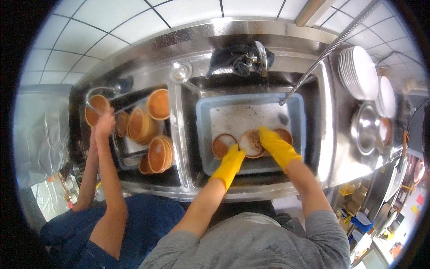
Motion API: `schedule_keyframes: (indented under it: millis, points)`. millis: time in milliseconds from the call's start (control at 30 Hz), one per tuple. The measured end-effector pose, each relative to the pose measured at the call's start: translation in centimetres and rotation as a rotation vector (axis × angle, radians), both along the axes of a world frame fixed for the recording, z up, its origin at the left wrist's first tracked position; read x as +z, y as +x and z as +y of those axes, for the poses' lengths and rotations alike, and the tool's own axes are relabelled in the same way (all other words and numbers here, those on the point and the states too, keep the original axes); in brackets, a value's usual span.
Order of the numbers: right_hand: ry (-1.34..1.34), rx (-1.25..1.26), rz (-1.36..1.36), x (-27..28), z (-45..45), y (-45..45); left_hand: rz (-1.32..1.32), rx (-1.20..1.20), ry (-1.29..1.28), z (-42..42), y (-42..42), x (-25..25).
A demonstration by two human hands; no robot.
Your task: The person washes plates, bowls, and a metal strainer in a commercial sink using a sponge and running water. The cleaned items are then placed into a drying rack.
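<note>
My left hand (231, 161), in a yellow rubber glove, grips the left rim of a brown bowl (252, 144) with suds in it. In a matching glove, my right hand (277, 144) lies at the bowl's right side, fingertips over its rim; whether it grips is unclear. The bowl is in a light blue plastic tub (205, 114) of foamy water, set in the right sink basin. Another brown bowl (222, 146) floats or rests to its left. A further brown bowl (284, 136) sits on the right, partly hidden by my right glove.
At the left basin, a co-worker's hands (104, 124) hold a brown bowl (96, 109) under a faucet. Stacked brown bowls (159, 154) stand there too. A flexible metal hose (326, 53) hangs over the tub. White plates (359, 74) and a metal bowl (366, 127) are on the right counter.
</note>
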State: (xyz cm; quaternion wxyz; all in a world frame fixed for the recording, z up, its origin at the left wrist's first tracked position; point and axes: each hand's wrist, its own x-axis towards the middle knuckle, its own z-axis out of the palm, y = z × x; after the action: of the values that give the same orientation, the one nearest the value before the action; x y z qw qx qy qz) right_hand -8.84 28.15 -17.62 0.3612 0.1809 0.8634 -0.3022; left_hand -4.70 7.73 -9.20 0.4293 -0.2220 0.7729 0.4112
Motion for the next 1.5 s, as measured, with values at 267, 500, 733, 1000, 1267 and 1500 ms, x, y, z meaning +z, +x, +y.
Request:
schedule_keyframes:
  millis: [267, 500, 733, 1000, 1267, 1500]
  points:
    - [-0.091, 0.36, 0.586, 13.5, -4.1, -3.6, 0.167, 0.234, -0.104, -1.4, -4.2, 1.8]
    - [-0.056, 0.45, 0.438, 14.2, -7.4, -4.1, 0.31, 0.372, -0.122, -4.2, -6.4, -1.6]
    - [-0.59, -0.544, 0.243, 6.2, -13.1, 0.5, 0.514, 0.15, -0.224, -1.9, -6.9, 3.2]
    - [-0.151, 1.062, 0.846, 13.6, -8.2, -7.8, 0.071, -0.389, 0.172, -7.1, -8.9, 1.4]
    - [0.079, 0.58, 0.135, 10.1, -8.6, -5.6, 0.208, 0.423, 0.711, -5.9, -6.4, 1.1]
    - [0.047, 0.449, 0.153, 10.0, -11.4, -5.2, -0.071, 0.641, 0.591, -3.5, -6.1, 6.8]
